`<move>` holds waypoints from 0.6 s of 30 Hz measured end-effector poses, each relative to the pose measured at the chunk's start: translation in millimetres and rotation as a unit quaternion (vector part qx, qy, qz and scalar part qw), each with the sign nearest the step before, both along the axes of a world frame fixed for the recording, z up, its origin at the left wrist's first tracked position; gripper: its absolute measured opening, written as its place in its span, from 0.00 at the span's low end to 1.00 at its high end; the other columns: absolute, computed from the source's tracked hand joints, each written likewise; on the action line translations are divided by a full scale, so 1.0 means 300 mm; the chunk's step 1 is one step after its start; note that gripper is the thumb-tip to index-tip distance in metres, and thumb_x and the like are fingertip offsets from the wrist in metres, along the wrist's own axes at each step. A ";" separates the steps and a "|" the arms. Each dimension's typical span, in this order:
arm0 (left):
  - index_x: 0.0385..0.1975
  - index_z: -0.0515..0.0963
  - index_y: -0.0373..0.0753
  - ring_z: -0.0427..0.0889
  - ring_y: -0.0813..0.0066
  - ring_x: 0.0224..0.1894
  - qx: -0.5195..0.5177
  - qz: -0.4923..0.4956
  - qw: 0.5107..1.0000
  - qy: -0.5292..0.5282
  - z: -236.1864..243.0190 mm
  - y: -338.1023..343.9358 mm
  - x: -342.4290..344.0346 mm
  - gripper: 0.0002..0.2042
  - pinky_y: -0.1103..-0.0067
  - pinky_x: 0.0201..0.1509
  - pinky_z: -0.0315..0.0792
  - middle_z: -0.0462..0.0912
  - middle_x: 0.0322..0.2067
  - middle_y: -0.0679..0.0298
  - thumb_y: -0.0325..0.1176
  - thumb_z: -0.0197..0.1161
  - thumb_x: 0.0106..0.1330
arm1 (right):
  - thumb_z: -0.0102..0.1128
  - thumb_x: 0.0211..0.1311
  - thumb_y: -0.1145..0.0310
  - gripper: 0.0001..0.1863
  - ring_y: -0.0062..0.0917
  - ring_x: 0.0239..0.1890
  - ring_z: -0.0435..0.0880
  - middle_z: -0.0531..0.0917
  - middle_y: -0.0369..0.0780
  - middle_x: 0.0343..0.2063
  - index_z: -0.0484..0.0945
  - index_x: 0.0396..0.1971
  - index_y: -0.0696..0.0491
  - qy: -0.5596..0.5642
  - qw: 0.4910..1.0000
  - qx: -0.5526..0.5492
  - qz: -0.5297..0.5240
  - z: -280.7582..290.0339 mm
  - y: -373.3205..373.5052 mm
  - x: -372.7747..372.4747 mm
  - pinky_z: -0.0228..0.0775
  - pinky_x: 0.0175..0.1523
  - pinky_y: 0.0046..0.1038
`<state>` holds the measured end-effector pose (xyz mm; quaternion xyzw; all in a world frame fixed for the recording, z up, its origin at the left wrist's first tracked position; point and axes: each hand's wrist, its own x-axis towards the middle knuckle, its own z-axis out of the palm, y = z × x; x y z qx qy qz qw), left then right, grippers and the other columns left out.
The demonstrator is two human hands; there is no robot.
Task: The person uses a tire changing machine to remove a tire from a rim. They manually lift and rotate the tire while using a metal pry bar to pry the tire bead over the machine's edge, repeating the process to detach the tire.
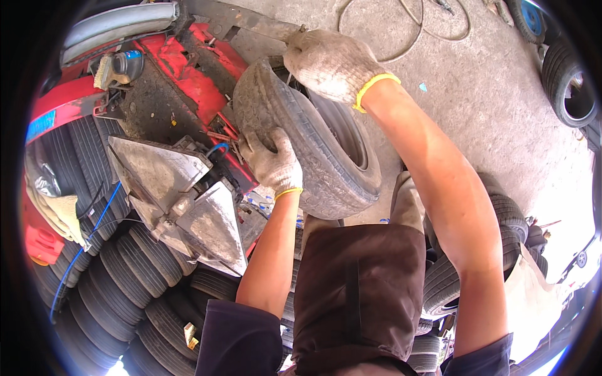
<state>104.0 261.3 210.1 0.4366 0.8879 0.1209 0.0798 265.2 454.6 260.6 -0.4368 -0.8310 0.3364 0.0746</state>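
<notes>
A worn tyre on its wheel (pixel 313 144) stands on edge, tilted, in front of my knees beside the red machine. My left hand (pixel 273 160), in a dirty white knit glove, holds the tyre's near left side, thumb and fingers spread against the rubber. My right hand (pixel 332 66), in a matching glove with a yellow cuff, reaches over the top of the wheel. It is closed around the end of a flat metal lever arm (pixel 260 24) that comes from the machine. The glove hides the grip itself. The wheel's rim (pixel 345 128) shows partly below my right wrist.
The red machine (pixel 188 69) carries a metal turntable (pixel 160 172) with wedge-shaped plates, and a brush (pixel 106 72) beside a tin. Stacked tyres (pixel 119 282) fill the lower left; others lie at right. A hose (pixel 411 44) loops over the concrete floor (pixel 451 106).
</notes>
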 end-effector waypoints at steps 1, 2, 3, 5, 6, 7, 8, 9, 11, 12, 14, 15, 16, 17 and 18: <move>0.70 0.67 0.32 0.66 0.36 0.71 -0.002 0.000 1.000 -0.002 0.002 0.002 0.000 0.36 0.55 0.72 0.66 0.66 0.68 0.35 0.56 0.55 0.72 | 0.52 0.70 0.67 0.13 0.43 0.55 0.85 0.82 0.43 0.59 0.82 0.45 0.56 0.003 1.000 -0.007 -0.005 -0.003 0.002 -0.002 0.84 0.55 0.41; 0.70 0.67 0.31 0.64 0.35 0.72 -0.005 0.000 1.000 -0.004 0.005 0.004 0.000 0.37 0.54 0.72 0.65 0.66 0.67 0.35 0.57 0.54 0.72 | 0.52 0.69 0.67 0.13 0.43 0.55 0.85 0.82 0.43 0.59 0.81 0.45 0.56 0.007 1.000 -0.014 -0.009 -0.006 0.004 -0.005 0.84 0.55 0.41; 0.69 0.67 0.30 0.63 0.34 0.72 -0.007 0.000 1.000 -0.006 0.008 0.006 -0.002 0.37 0.52 0.72 0.65 0.66 0.67 0.34 0.57 0.53 0.72 | 0.53 0.69 0.67 0.13 0.43 0.55 0.85 0.82 0.43 0.59 0.81 0.45 0.56 0.010 1.000 -0.020 -0.013 -0.008 0.004 -0.008 0.84 0.55 0.41; 0.69 0.67 0.30 0.63 0.34 0.72 -0.009 0.000 1.000 -0.005 0.005 0.004 -0.004 0.37 0.52 0.72 0.65 0.66 0.67 0.34 0.57 0.54 0.72 | 0.52 0.70 0.67 0.13 0.43 0.55 0.85 0.82 0.43 0.58 0.81 0.45 0.56 -0.023 0.999 -0.005 0.021 0.015 0.005 -0.003 0.84 0.55 0.41; 0.69 0.67 0.30 0.63 0.34 0.72 -0.010 0.000 1.000 -0.005 0.004 0.002 -0.005 0.37 0.52 0.72 0.65 0.66 0.67 0.34 0.57 0.54 0.72 | 0.52 0.70 0.67 0.13 0.43 0.55 0.85 0.83 0.43 0.57 0.81 0.45 0.56 -0.040 0.998 0.003 0.038 0.023 0.005 -0.003 0.84 0.55 0.41; 0.70 0.67 0.30 0.63 0.34 0.72 -0.009 0.000 1.000 -0.008 0.006 0.004 -0.002 0.37 0.52 0.72 0.65 0.66 0.67 0.34 0.57 0.54 0.72 | 0.52 0.70 0.66 0.13 0.42 0.55 0.85 0.83 0.43 0.56 0.81 0.45 0.56 -0.036 0.999 0.013 0.032 0.017 0.003 -0.001 0.84 0.54 0.41; 0.70 0.66 0.30 0.63 0.34 0.72 -0.009 0.000 1.000 -0.012 0.007 0.006 0.000 0.37 0.52 0.72 0.65 0.66 0.67 0.34 0.57 0.54 0.72 | 0.52 0.70 0.66 0.13 0.42 0.55 0.86 0.83 0.43 0.56 0.82 0.45 0.56 -0.031 0.999 0.024 0.026 0.008 0.000 -0.002 0.84 0.54 0.40; 0.70 0.66 0.30 0.63 0.34 0.72 -0.008 0.001 1.000 -0.015 0.008 0.008 0.003 0.37 0.52 0.72 0.65 0.66 0.67 0.34 0.57 0.54 0.72 | 0.52 0.70 0.66 0.13 0.42 0.55 0.86 0.83 0.43 0.55 0.82 0.45 0.55 -0.027 0.999 0.035 0.020 0.001 -0.003 -0.001 0.84 0.54 0.40; 0.70 0.66 0.31 0.64 0.34 0.72 -0.008 0.001 1.000 -0.010 0.006 0.004 -0.002 0.37 0.52 0.72 0.65 0.66 0.67 0.34 0.57 0.54 0.72 | 0.53 0.70 0.66 0.12 0.42 0.54 0.86 0.83 0.43 0.54 0.82 0.44 0.55 -0.019 0.999 0.034 0.009 0.001 -0.007 -0.005 0.84 0.54 0.40; 0.70 0.66 0.31 0.64 0.34 0.72 -0.008 0.001 1.000 -0.008 0.004 0.002 -0.004 0.37 0.52 0.72 0.66 0.66 0.67 0.34 0.57 0.54 0.72 | 0.53 0.69 0.66 0.12 0.42 0.54 0.86 0.83 0.43 0.54 0.82 0.44 0.55 -0.015 0.999 0.033 0.003 0.001 -0.009 -0.007 0.84 0.54 0.40; 0.70 0.66 0.31 0.64 0.34 0.71 -0.006 0.002 1.000 -0.007 0.006 0.004 0.000 0.37 0.52 0.72 0.65 0.66 0.67 0.34 0.57 0.54 0.72 | 0.53 0.69 0.66 0.12 0.42 0.54 0.86 0.83 0.43 0.53 0.82 0.44 0.55 0.012 0.998 0.057 -0.010 -0.028 -0.013 -0.009 0.85 0.53 0.40; 0.70 0.66 0.31 0.64 0.34 0.71 -0.006 0.003 1.000 -0.006 0.007 0.006 0.002 0.37 0.52 0.72 0.65 0.66 0.67 0.34 0.57 0.54 0.72 | 0.53 0.69 0.66 0.12 0.41 0.54 0.86 0.84 0.43 0.53 0.81 0.44 0.56 0.025 0.997 0.069 -0.017 -0.042 -0.015 -0.009 0.85 0.53 0.40; 0.70 0.66 0.30 0.64 0.34 0.71 -0.006 0.005 1.000 -0.008 0.007 0.004 0.001 0.37 0.52 0.72 0.65 0.66 0.67 0.34 0.57 0.54 0.72 | 0.53 0.69 0.66 0.12 0.41 0.54 0.86 0.84 0.43 0.53 0.81 0.44 0.56 0.021 0.997 0.067 -0.013 -0.038 -0.017 -0.011 0.84 0.53 0.40; 0.70 0.66 0.30 0.64 0.35 0.71 -0.006 0.006 1.000 -0.009 0.007 0.003 -0.001 0.37 0.52 0.72 0.65 0.66 0.67 0.34 0.57 0.54 0.72 | 0.53 0.69 0.66 0.12 0.41 0.54 0.86 0.84 0.43 0.52 0.81 0.44 0.56 0.016 0.998 0.066 -0.010 -0.034 -0.018 -0.012 0.84 0.53 0.40; 0.70 0.66 0.30 0.64 0.35 0.71 -0.006 0.008 1.000 -0.011 0.007 0.001 -0.002 0.37 0.52 0.72 0.65 0.66 0.67 0.34 0.57 0.54 0.72 | 0.53 0.69 0.66 0.12 0.41 0.54 0.86 0.84 0.43 0.52 0.81 0.44 0.56 0.012 0.998 0.064 -0.006 -0.030 -0.019 -0.013 0.84 0.53 0.40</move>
